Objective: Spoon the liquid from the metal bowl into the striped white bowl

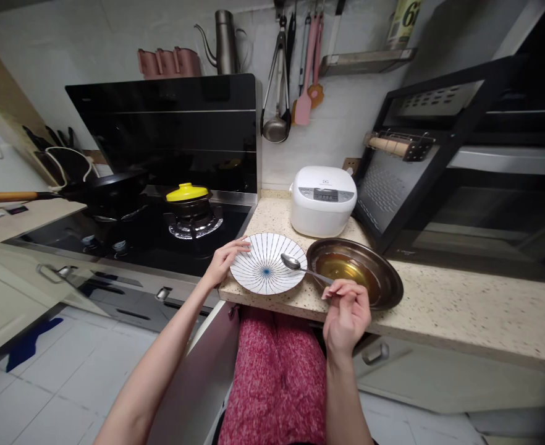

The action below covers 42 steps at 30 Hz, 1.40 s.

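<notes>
A white plate (256,279) with dark lines fanning out from a blue centre sits at the counter's left front corner. My left hand (226,262) grips its left rim, fingers over the edge. In my right hand (346,312) is the handle of a metal spoon (291,262), closed between thumb and fingers. The spoon's bowl hovers over the plate's right side, its shaft crossing toward a dark round pan (390,281). Yellowish, shiny liquid (342,269) lies in the pan. My right hand is at the pan's near left rim.
Behind the plate and pan stands a white rice cooker (323,201). On the left, the gas hob (149,238) carries a small pot with a yellow lid (187,193) and a black wok (110,188). A cabinet door (198,377) hangs open below the counter. An oven (495,216) stands right.
</notes>
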Tool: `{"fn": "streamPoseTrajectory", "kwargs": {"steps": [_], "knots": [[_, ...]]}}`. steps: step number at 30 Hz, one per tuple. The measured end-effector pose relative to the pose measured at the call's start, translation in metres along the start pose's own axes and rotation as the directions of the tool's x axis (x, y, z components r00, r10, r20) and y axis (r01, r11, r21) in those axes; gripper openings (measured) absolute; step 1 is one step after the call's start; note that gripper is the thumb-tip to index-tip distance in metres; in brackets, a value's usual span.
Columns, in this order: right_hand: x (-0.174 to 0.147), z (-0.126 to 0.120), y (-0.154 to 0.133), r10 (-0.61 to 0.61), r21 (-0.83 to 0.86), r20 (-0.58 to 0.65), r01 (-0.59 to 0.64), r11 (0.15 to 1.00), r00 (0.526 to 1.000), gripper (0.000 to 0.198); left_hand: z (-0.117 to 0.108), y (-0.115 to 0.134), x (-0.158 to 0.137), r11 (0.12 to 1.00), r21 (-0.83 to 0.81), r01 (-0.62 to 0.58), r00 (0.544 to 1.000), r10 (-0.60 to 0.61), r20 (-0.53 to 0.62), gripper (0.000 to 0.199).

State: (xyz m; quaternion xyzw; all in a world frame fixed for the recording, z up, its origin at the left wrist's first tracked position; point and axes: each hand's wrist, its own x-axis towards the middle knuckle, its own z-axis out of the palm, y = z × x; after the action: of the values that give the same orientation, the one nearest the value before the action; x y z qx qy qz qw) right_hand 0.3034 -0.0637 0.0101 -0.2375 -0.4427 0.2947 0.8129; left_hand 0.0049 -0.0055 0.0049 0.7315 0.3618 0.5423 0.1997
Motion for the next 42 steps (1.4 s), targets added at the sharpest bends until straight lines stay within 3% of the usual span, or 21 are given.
{"fn": "streamPoseTrajectory", "kwargs": {"steps": [6,9,16,20,24,28,33,37,42], "knots": [[0.008,-0.009,-0.012,-0.197,-0.112,-0.094,0.186,0.976,0.976,0.024,-0.003,0.003,0.002,0.998,-0.047,0.036,0.999,-0.034,0.038,0.036],[0.009,-0.016,-0.013,-0.277,-0.242,-0.08,0.251,0.937,0.957,0.021,-0.003,0.004,0.003,0.995,-0.072,0.062,0.996,-0.058,0.063,0.034],[0.014,-0.034,-0.005,-0.388,-0.484,0.182,0.426,0.764,0.903,0.008,0.006,0.007,0.002,0.976,-0.143,0.161,0.987,-0.162,0.008,0.039],[0.019,-0.035,-0.003,-0.435,-0.553,0.356,0.562,0.616,0.827,0.019,0.014,0.006,0.001,0.967,-0.182,0.178,0.979,-0.192,-0.064,0.045],[0.021,-0.035,-0.003,-0.432,-0.518,0.473,0.639,0.569,0.768,0.029,0.022,0.004,0.0,0.957,-0.235,0.169,0.967,-0.208,-0.15,0.047],[0.019,-0.036,-0.003,-0.447,-0.497,0.448,0.631,0.595,0.774,0.029,0.025,0.006,0.0,0.967,-0.207,0.15,0.968,-0.187,-0.169,0.048],[0.006,-0.029,-0.003,-0.465,-0.434,0.249,0.527,0.731,0.85,0.018,0.023,0.008,0.001,0.981,-0.14,0.133,0.974,-0.156,-0.167,0.051],[-0.007,-0.014,-0.003,-0.358,-0.31,0.169,0.394,0.865,0.919,0.015,0.023,0.007,0.001,0.984,-0.131,0.12,0.974,-0.142,-0.176,0.051],[-0.018,0.001,0.002,-0.208,-0.203,0.223,0.254,0.946,0.952,0.016,0.024,0.007,0.0,0.987,-0.129,0.098,0.973,-0.123,-0.195,0.051]]}}
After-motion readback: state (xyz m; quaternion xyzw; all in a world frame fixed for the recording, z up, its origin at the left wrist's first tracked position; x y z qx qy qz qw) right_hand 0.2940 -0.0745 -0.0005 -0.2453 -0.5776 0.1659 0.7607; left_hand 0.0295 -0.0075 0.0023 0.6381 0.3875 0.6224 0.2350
